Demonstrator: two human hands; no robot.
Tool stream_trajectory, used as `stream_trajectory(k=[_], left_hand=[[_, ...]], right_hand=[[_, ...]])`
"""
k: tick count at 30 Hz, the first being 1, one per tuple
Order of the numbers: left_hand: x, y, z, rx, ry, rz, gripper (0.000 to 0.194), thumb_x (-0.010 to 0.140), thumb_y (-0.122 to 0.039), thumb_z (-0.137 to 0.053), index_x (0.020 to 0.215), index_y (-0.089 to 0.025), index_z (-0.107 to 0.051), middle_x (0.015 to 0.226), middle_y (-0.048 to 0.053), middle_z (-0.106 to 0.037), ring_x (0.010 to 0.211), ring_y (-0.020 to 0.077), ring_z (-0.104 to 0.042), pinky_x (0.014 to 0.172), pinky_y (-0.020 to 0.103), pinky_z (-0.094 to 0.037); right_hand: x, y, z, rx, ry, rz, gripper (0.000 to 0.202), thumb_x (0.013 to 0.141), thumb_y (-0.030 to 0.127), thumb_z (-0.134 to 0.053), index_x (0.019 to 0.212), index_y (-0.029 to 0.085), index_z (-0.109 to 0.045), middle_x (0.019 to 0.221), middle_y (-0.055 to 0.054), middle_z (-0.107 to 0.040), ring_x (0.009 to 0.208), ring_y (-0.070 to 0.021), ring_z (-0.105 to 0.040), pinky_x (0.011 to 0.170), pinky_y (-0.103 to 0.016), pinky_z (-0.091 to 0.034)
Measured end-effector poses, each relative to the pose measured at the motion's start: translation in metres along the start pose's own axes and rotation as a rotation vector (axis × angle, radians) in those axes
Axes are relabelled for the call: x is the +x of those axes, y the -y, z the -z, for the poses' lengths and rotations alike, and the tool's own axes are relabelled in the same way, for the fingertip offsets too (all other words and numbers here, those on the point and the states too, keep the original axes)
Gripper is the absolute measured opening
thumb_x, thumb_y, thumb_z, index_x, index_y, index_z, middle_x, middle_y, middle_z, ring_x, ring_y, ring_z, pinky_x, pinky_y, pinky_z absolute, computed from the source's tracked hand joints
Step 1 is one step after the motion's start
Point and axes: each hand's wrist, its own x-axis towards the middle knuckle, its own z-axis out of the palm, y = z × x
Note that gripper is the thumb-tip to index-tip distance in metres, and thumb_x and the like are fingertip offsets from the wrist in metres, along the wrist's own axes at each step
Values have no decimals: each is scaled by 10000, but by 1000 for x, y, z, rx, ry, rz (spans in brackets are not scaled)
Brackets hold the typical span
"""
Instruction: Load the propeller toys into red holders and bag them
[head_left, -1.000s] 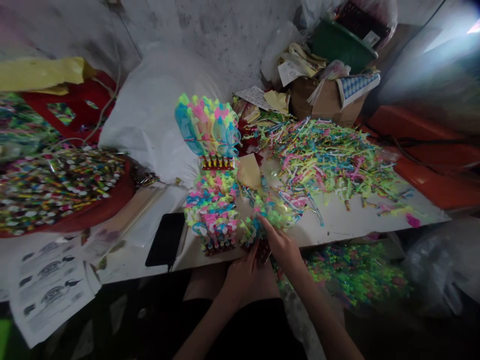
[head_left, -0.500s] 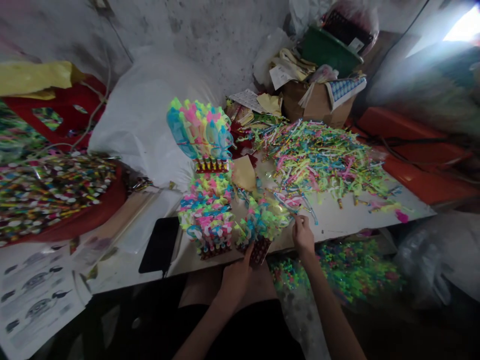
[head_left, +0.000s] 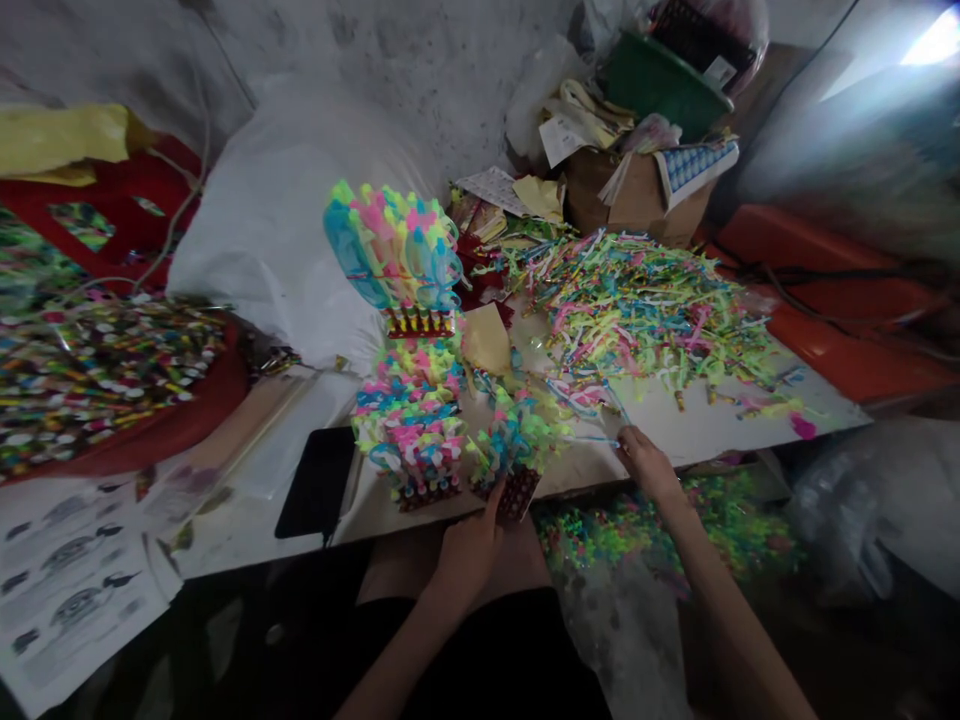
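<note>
My left hand [head_left: 474,540] is closed at the near table edge, its index finger stretched along a dark red holder with rows of holes [head_left: 520,495]. This holder is tilted and bears a cluster of green, yellow and blue plastic pieces [head_left: 517,440]. To the right, my right hand [head_left: 645,462] pinches the end of a thin light blue strip [head_left: 600,440], which reaches left toward the cluster. Beside the left hand stands a filled holder of pink, white and green pieces [head_left: 420,440]. Behind it is another filled holder [head_left: 397,260] with taller pieces.
A heap of loose colourful strips [head_left: 645,300] covers the right part of the table [head_left: 810,405]. A black phone [head_left: 315,485] lies left. A red tub of small pieces [head_left: 187,420], a white sack [head_left: 277,220], a cardboard box [head_left: 637,195] and printed sheets [head_left: 67,590] surround it.
My right hand has moved right and slightly down, drawing the light blue strip away from the cluster. My left hand stays on the holder. The view has shifted slightly.
</note>
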Motion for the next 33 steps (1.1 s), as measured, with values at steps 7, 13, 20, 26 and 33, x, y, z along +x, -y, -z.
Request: stream_trajectory(k=[7, 13, 20, 26, 33], left_hand=[[0, 0, 1, -17, -36, -10, 635, 867, -167, -373, 1456, -224, -141, 866, 89, -719, 759, 238, -683, 659, 317, -494], [-3, -4, 3, -58, 39, 11, 617, 897, -171, -348, 1460, -208, -100, 900, 93, -717, 803, 211, -685, 666, 273, -485], [-7, -1, -6, -169, -83, 1, 530, 925, -250, -339, 1437, -231, -205, 928, 71, -716, 832, 200, -684, 689, 265, -482], [-10, -5, 0, -261, -127, -46, 498, 909, -251, -363, 1402, -224, -297, 1025, 64, -701, 843, 216, -682, 711, 287, -494], [-15, -13, 3, -321, -119, -125, 451, 904, -244, -384, 1355, -253, -374, 1052, 31, -690, 904, 198, -666, 761, 279, -496]], right_hand=[[-42, 58, 15, 740, -153, -293, 340, 766, 509, -585, 822, 174, -560, 718, -74, -702, 590, -203, -657, 537, -306, -542], [-42, 128, 0, 1227, 10, -335, 348, 777, 513, -578, 862, 176, -595, 694, -46, -703, 606, -211, -673, 488, -306, -557], [-33, 141, -24, 813, -77, -276, 379, 791, 534, -538, 769, 181, -676, 664, -50, -687, 558, -174, -636, 583, -285, -523], [-32, 147, -21, 710, -74, -238, 351, 837, 479, -497, 815, 191, -696, 711, -54, -704, 550, -166, -626, 591, -279, -515], [-32, 145, -22, 644, -62, -191, 350, 857, 459, -477, 841, 194, -705, 725, -54, -716, 572, -169, -640, 606, -275, -519]])
